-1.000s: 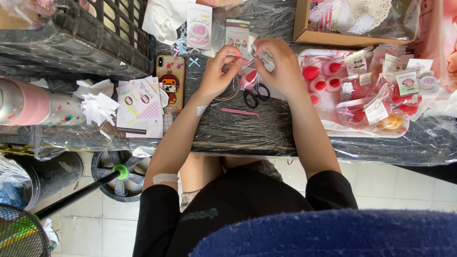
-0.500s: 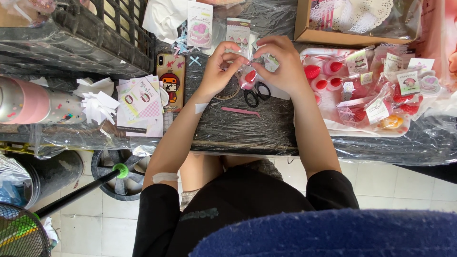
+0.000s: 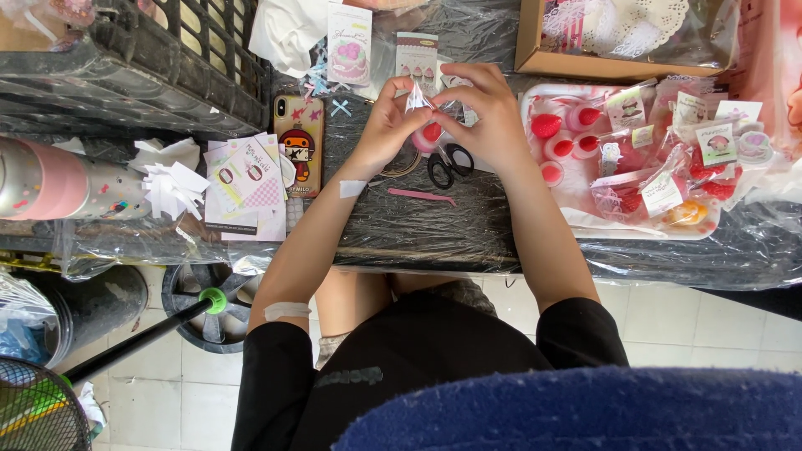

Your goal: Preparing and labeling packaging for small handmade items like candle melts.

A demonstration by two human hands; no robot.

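Observation:
My left hand (image 3: 386,125) and my right hand (image 3: 484,117) meet above the black plastic-covered table (image 3: 434,230). Together they pinch a small clear plastic bag (image 3: 418,98) between the fingertips. Under the hands lie black-handled scissors (image 3: 449,164), a pink round item (image 3: 428,136) and pink tweezers (image 3: 422,196). A white tray (image 3: 576,200) of red strawberry-shaped items in small clear bags sits just right of my right hand.
A phone in a cartoon case (image 3: 298,144) and a stack of paper cards (image 3: 246,188) lie to the left. A black crate (image 3: 125,63) stands at far left, a cardboard box (image 3: 622,38) at the back right. A pink bottle (image 3: 50,179) lies at the left edge.
Both hands stay together over the same spot; the fingers have shifted slightly on the small clear bag, which now shows more between them.

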